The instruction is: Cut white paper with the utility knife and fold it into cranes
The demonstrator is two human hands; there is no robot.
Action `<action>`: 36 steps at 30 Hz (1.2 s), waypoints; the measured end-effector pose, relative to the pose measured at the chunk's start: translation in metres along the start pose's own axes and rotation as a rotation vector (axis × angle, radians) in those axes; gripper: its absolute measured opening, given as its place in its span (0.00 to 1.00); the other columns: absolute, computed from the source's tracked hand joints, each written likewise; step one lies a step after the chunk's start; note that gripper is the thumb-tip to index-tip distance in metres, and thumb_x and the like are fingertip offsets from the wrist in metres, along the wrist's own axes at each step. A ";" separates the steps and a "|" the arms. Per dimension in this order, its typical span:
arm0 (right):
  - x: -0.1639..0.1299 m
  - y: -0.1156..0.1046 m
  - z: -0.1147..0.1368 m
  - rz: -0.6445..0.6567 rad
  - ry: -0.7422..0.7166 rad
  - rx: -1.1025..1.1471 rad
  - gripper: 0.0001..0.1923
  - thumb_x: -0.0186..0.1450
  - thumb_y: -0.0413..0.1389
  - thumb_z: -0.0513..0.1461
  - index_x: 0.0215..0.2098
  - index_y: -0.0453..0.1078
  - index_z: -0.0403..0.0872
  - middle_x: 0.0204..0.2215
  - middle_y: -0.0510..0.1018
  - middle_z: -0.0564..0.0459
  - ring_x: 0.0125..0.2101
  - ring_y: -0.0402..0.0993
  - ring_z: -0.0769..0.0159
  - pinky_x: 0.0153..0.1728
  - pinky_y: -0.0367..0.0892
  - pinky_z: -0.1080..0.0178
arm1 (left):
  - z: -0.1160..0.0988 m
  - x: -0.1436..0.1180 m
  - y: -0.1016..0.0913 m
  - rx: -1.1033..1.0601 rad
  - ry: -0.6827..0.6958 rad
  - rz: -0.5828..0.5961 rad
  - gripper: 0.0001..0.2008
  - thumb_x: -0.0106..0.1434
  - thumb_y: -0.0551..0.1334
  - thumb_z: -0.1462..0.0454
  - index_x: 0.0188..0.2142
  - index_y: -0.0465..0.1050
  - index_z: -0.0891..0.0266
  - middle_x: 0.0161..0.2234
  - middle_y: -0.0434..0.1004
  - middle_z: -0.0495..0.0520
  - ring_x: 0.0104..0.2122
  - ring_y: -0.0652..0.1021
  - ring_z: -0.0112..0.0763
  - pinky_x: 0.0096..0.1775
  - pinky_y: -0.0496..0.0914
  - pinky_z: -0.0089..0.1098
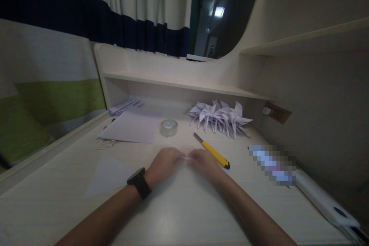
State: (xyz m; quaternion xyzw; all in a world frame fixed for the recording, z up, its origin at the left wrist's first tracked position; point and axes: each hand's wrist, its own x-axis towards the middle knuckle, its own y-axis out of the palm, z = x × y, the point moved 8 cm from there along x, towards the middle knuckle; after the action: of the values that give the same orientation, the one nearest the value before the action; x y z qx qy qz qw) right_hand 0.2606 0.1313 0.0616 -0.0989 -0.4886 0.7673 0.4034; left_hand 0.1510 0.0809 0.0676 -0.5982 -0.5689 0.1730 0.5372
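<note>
Both hands meet over the desk (184,215), fingertips drawn together on a small pale scrap (186,157) pinched between them. The left hand (165,164) has its fingers curled in narrow, thumb and forefinger closed on the scrap's left end; the right hand (205,162) mirrors it, fingers bent close and nipping the right end. The scrap is so small and blurred that its shape cannot be told. Both hands rest low, knuckles up, heels near or on the desk, and the forearms run back toward the camera in a V. The left wrist wears a dark watch (138,182). Taking the scrap as the landmark: just right of it, beside the right hand, lies a yellow knife (212,151), slanted, its grey tip pointing away and to the left. Beyond the scrap and slightly left stands a tape roll (168,127), lying flat. Left of the roll lies a white sheet (131,127), and behind that sheet some folded strips (125,106) sit near the desk's back corner. A triangular sheet (108,175) lies left of the scrap, close to the left forearm. Beyond the scrap and to the right, a heap of folded paper cranes (220,117) sits below the shelf (184,82). Far right of the scrap a wall socket (277,112) is set in the side panel, and a white device (325,200) lies along the desk's right edge.
</note>
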 end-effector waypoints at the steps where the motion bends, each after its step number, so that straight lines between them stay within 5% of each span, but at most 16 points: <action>1: 0.000 0.002 0.002 0.028 -0.014 -0.046 0.07 0.60 0.56 0.36 0.35 0.76 0.46 0.31 0.80 0.51 0.33 0.73 0.65 0.35 0.62 0.66 | 0.001 0.000 0.001 0.012 0.003 -0.001 0.10 0.65 0.56 0.65 0.37 0.77 0.60 0.34 0.80 0.54 0.36 0.76 0.35 0.39 0.66 0.34; 15: -0.002 0.010 0.012 0.048 -0.149 -0.407 0.09 0.64 0.53 0.38 0.38 0.75 0.48 0.31 0.77 0.51 0.36 0.69 0.63 0.37 0.58 0.64 | -0.005 -0.001 0.005 0.131 0.029 0.080 0.14 0.68 0.52 0.60 0.38 0.76 0.60 0.34 0.78 0.54 0.35 0.76 0.35 0.38 0.66 0.33; 29: -0.001 -0.006 -0.008 -0.008 0.059 -0.451 0.09 0.63 0.53 0.38 0.33 0.76 0.47 0.31 0.80 0.49 0.33 0.74 0.63 0.34 0.61 0.65 | 0.015 0.001 -0.013 0.366 -0.013 0.053 0.09 0.64 0.55 0.68 0.36 0.74 0.62 0.31 0.76 0.55 0.33 0.75 0.37 0.34 0.64 0.33; 36: 0.001 0.001 0.000 -0.045 -0.047 -0.506 0.08 0.62 0.53 0.36 0.32 0.75 0.45 0.29 0.78 0.48 0.34 0.71 0.62 0.36 0.60 0.64 | -0.001 0.000 -0.006 0.431 0.080 0.035 0.08 0.65 0.57 0.63 0.39 0.74 0.61 0.31 0.77 0.56 0.34 0.75 0.38 0.37 0.64 0.35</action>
State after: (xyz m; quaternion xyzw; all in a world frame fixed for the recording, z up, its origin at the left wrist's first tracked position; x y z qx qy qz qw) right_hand 0.2597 0.1316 0.0613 -0.1679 -0.6766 0.6134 0.3713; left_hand 0.1493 0.0788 0.0729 -0.4855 -0.4867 0.2760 0.6717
